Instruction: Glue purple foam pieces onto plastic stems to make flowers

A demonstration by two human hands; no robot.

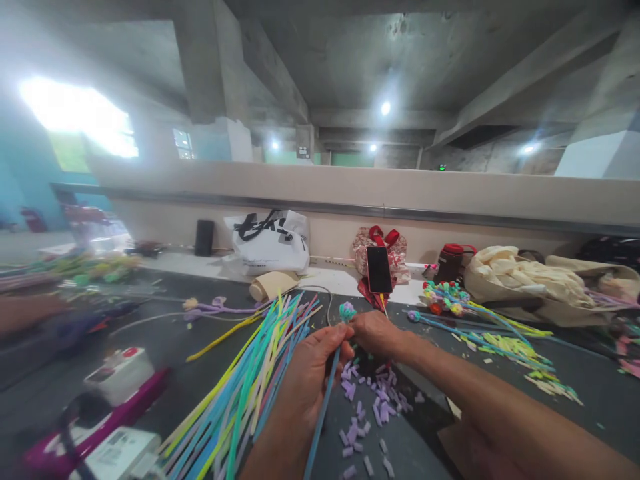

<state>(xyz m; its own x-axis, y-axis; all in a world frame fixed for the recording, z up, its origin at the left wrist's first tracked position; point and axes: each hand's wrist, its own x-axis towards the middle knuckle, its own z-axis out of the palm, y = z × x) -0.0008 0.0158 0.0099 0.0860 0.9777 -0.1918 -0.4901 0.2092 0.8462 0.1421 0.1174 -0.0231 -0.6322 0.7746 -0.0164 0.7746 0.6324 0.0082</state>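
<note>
My left hand (315,357) pinches a long blue stem (324,413), whose lower end runs down past my wrist. A small teal and purple flower head (347,311) tops the stem, just above my fingertips. My right hand (376,332) is closed at the base of that flower, its fingertips meeting those of my left; what exactly they grip is hidden. Short purple pieces (384,400) lie scattered on the dark table below my hands. To the left lies a big bundle of long coloured strips (250,380) in blue, green, yellow and pink.
At the back are a white bag (270,243), a phone (379,270) propped upright with a cable, and a red-lidded flask (450,263). Finished-looking flowers (445,298) and yellow-green pieces (510,350) lie right. A magenta power strip (105,427) with white plugs sits front left.
</note>
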